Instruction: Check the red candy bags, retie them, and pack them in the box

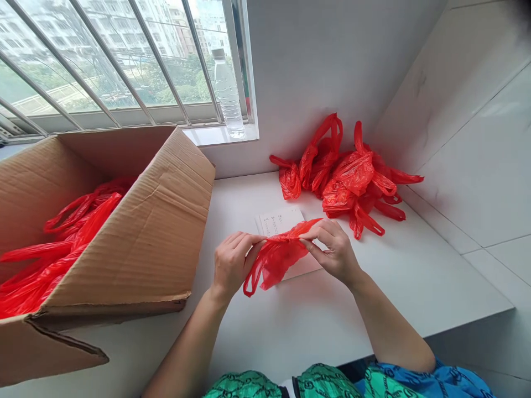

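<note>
A red plastic bag [285, 260] is stretched between my two hands above the white table, with a loop handle hanging at its left. My left hand [233, 260] pinches the bag's left upper edge between thumb and fingers. On the other side, my right hand [334, 251] grips the upper right part the same way. Beneath the bag lies a white sheet or booklet [282, 220] with small writing, partly covered by the bag. Beyond my right hand, several bunched red plastic bags [348, 179] lie in a heap against the wall.
An open cardboard box [136, 243] stands on the left, holding more red bags [78, 232]. A clear water bottle [229, 97] stands on the sill of the barred window. The white table [431, 276] meets a tiled wall on the right.
</note>
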The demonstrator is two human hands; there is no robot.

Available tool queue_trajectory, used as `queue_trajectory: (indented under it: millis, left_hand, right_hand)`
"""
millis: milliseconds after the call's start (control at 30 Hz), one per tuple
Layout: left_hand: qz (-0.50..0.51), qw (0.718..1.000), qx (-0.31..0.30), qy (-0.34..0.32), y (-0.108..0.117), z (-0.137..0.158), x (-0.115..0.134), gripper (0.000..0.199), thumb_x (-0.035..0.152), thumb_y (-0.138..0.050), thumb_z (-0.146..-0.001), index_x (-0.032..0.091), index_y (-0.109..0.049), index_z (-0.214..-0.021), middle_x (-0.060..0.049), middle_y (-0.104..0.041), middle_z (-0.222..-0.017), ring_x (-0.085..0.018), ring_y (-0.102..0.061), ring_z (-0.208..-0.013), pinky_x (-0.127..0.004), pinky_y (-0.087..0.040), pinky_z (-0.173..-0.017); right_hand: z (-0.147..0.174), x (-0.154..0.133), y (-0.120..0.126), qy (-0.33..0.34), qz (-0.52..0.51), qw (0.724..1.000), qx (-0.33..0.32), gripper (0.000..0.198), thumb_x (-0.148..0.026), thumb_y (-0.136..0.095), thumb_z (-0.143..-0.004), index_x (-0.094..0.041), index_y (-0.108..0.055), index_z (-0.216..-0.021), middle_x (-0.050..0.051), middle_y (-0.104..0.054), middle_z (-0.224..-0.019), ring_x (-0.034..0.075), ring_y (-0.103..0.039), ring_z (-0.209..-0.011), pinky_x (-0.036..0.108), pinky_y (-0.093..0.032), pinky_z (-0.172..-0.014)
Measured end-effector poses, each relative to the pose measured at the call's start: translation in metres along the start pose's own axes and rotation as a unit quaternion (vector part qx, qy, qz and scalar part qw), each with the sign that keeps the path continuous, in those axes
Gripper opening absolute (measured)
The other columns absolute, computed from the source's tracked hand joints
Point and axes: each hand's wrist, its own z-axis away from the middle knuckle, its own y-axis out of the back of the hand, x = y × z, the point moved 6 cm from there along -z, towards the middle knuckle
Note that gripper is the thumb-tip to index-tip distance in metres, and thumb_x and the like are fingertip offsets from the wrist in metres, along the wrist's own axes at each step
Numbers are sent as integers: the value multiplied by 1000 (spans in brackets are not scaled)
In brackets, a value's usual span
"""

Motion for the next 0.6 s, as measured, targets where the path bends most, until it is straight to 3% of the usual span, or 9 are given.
queue_trajectory:
  millis: [133, 200, 300, 467, 600]
  left_hand:
    - [25, 997, -47, 53, -9, -3, -4, 15, 31, -56, -96, 23, -65, -105, -3, -70, -99, -15, -65, -83, -24, -45, -63]
    - [10, 996, -83, 29, -16, -5, 1, 22, 33, -59, -95, 25, -63, -115, -4, -69, -109, -17, -65, -89, -25, -47, -67]
    - [-22, 993, -113, -40, -24, -11, 10, 15, 30, -55, -96, 25, -68, -102, -3, -72, -96, -16, -64, -83, -28, -47, -72]
    - [-28, 991, -79, -107, -26, -31, 14, 17, 28, -54, -97, 24, -69, -93, -1, -75, -89, -16, -66, -78, -29, -47, -73]
    - [2, 988, -69, -135, -24, -40, 12, 19, 28, -57, -96, 24, -69, -82, 2, -76, -82, -14, -67, -70, -31, -49, -79]
  right_hand:
    - [0, 7, -14, -47, -26, 997, -49, 10, -22, -58, -93, -25, -61, -85, 0, -65, -79, 19, -59, -77, 37, -43, -78]
    - [1, 6, -21, -53, -37, 996, -56, 8, -22, -58, -93, -25, -61, -86, 1, -67, -83, 19, -61, -79, 37, -44, -80]
    - [1, 1, -27, -60, -50, 995, -56, 3, -26, -60, -91, -25, -60, -89, 1, -69, -88, 21, -62, -84, 39, -45, -84]
    - [-1, 5, -27, -155, -61, 986, -27, 13, -38, -64, -91, -26, -60, -95, 0, -69, -85, 20, -62, -80, 37, -47, -77]
    - [-4, 4, -24, -141, -80, 987, -1, 10, -32, -60, -95, -27, -65, -88, -1, -70, -84, 19, -63, -81, 37, -47, -83]
